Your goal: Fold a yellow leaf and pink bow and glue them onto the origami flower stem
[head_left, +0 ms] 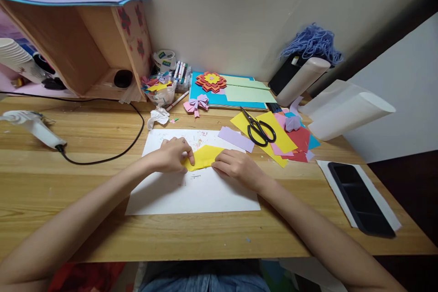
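Note:
A small folded piece of yellow paper (204, 156) lies on a white sheet (191, 191) spread on the wooden desk (85, 182). My left hand (171, 155) is closed on the paper's left end, thumb on top. My right hand (236, 168) presses its right end with bent fingers. Both forearms reach in from the bottom edge.
Black scissors (260, 130) lie on yellow, red and purple paper scraps (290, 139) to the right. A glue gun (32, 127) with a black cable sits left. A black phone (361, 198) lies at right. Paper flowers, markers, tape, a shelf and a lamp stand at the back.

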`<action>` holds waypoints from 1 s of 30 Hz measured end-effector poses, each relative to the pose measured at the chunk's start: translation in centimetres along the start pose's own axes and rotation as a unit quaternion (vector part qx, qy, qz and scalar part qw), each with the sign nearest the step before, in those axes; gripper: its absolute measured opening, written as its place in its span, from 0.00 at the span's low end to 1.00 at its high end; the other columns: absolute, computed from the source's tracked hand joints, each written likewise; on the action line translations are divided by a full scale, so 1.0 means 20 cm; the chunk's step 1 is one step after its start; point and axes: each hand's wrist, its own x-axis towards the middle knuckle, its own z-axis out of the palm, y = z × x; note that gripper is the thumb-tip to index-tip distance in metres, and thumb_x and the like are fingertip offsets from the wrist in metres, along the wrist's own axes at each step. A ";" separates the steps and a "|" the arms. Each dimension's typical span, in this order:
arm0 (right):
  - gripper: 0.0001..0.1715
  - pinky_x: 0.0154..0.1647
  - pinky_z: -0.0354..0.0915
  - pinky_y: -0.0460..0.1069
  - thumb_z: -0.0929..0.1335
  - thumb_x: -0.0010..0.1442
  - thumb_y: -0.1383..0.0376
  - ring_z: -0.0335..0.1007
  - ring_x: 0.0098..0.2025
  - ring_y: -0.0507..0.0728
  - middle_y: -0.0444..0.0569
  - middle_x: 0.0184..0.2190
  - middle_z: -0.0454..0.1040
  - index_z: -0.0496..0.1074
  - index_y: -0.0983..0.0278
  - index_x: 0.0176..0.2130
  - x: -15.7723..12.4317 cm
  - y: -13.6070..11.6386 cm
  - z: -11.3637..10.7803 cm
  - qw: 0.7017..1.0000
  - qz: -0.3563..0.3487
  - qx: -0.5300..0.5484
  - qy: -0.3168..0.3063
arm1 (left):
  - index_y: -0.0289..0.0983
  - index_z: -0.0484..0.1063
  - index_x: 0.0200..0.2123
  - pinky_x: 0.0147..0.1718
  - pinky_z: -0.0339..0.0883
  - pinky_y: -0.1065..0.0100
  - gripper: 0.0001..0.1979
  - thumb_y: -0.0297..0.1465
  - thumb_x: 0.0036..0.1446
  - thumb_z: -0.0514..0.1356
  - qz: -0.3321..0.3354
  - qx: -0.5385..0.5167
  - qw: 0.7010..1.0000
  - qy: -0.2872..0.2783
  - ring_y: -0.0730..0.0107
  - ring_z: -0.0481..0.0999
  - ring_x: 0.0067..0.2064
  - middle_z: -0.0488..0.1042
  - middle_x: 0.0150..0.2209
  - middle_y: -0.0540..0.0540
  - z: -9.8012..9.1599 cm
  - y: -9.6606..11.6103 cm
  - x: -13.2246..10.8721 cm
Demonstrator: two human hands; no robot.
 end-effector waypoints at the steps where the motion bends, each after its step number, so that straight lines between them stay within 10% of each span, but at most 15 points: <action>1: 0.13 0.31 0.57 0.47 0.60 0.60 0.72 0.63 0.33 0.53 0.48 0.27 0.70 0.71 0.66 0.29 0.00 0.00 0.00 1.000 0.003 -0.001 0.003 | 0.42 0.73 0.32 0.44 0.56 0.57 0.10 0.29 0.42 0.60 0.013 -0.013 1.000 0.009 0.60 0.66 0.41 0.68 0.36 0.48 0.00 0.00 0.00; 9: 0.14 0.29 0.56 0.47 0.59 0.60 0.71 0.62 0.29 0.53 0.47 0.24 0.70 0.69 0.66 0.27 0.03 -0.03 0.02 0.999 0.027 -0.016 0.033 | 0.37 0.70 0.35 0.35 0.60 0.63 0.07 0.32 0.54 0.56 0.146 0.093 0.965 0.199 0.63 0.69 0.37 0.70 0.37 0.44 0.18 0.11 0.00; 19: 0.06 0.31 0.58 0.49 0.62 0.55 0.71 0.63 0.32 0.55 0.50 0.28 0.71 0.68 0.66 0.29 0.03 -0.04 -0.01 0.988 0.108 0.076 0.082 | 0.38 0.71 0.28 0.51 0.50 0.52 0.06 0.26 0.54 0.55 0.173 0.143 0.917 0.329 0.58 0.61 0.55 0.68 0.48 0.42 0.19 0.16 -0.03; 24: 0.02 0.34 0.61 0.48 0.64 0.54 0.70 0.63 0.32 0.52 0.47 0.29 0.70 0.67 0.64 0.31 0.02 -0.03 -0.10 0.938 0.157 0.299 0.074 | 0.38 0.70 0.29 0.53 0.47 0.53 0.04 0.28 0.52 0.56 0.182 0.039 0.939 0.289 0.60 0.61 0.54 0.69 0.45 0.45 0.13 0.20 -0.09; 30: 0.03 0.29 0.60 0.44 0.65 0.54 0.68 0.59 0.27 0.49 0.44 0.26 0.69 0.69 0.65 0.30 0.02 -0.01 -0.19 0.856 0.216 0.466 -0.065 | 0.39 0.72 0.30 0.45 0.57 0.63 0.06 0.33 0.53 0.56 0.128 -0.149 0.975 0.101 0.66 0.68 0.43 0.73 0.37 0.49 0.07 0.22 -0.11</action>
